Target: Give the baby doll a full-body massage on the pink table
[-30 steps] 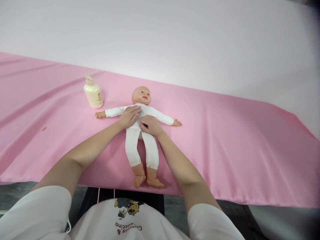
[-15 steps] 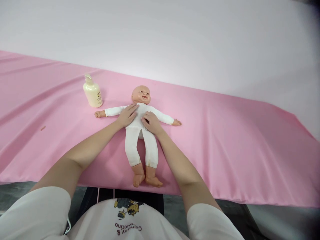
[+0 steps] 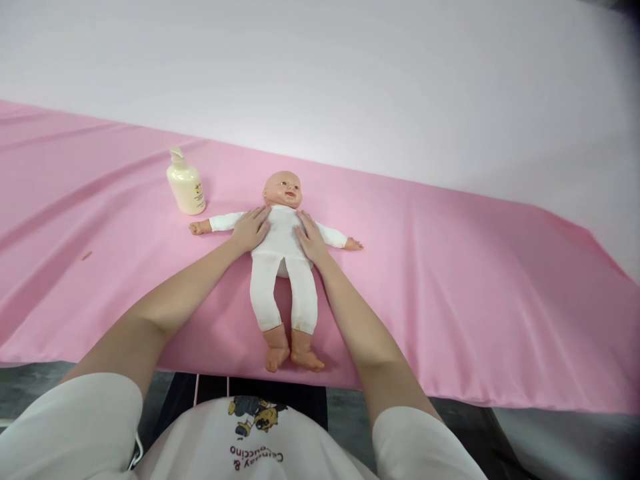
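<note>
A baby doll (image 3: 283, 233) with a white cloth body lies on its back, its arms spread and its feet toward me. My left hand (image 3: 251, 230) rests flat on the left side of its chest, near the shoulder, with fingers stretched out. On the other side of the chest lies my right hand (image 3: 311, 237), also flat, its fingers pointing toward the doll's head. Neither hand grips anything. The white shirt front of the doll shows between the two hands.
The doll lies on a pink sheet (image 3: 460, 293) over a table. To the left of the doll's head stands a cream pump bottle (image 3: 187, 187). A small brownish sliver (image 3: 87, 255) lies farther left. Behind the sheet is a white surface (image 3: 350, 87).
My right hand has moved from the middle of the doll's chest outward to its right side, and its curled fingers have straightened. My left hand has shifted slightly to the left.
</note>
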The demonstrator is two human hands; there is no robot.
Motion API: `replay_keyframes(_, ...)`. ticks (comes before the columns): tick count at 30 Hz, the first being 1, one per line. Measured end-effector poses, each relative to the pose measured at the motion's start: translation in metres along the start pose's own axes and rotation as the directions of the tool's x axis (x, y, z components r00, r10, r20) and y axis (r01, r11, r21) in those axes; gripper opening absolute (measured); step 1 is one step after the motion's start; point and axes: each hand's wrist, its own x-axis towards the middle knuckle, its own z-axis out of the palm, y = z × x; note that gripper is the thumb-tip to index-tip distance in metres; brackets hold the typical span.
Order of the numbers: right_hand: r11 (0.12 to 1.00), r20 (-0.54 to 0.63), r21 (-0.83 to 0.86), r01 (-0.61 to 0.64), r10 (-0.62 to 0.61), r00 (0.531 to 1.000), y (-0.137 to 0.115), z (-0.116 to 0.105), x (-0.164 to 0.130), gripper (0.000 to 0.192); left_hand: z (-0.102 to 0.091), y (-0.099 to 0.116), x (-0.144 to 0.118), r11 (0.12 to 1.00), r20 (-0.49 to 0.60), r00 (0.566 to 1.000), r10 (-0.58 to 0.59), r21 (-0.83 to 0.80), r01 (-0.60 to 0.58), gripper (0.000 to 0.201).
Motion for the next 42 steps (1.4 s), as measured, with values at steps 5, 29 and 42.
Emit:
replay_keyframes(5,0.991,-0.138,-0.123,-0.06,0.043,0.989,0.021,-0.006,0.001,0.061,0.003,-0.015,0.003,0.993,-0.143,0.989,-0.041,0.102,0.056,0.056)
replay_keyframes(29,0.978,0.232,-0.061,0.202,-0.183,0.955,-0.033,-0.012,-0.003,0.057,-0.005,0.013,-0.006,0.844,0.016,0.863,0.505,-0.216,-0.49,0.071)
replay_keyframes(42,0.921,0.14,-0.364,-0.14,0.202,0.969,-0.071,0.011,-0.021,0.075,0.006,-0.006,0.003,0.956,0.059,0.977,0.204,-0.229,-0.185,0.062)
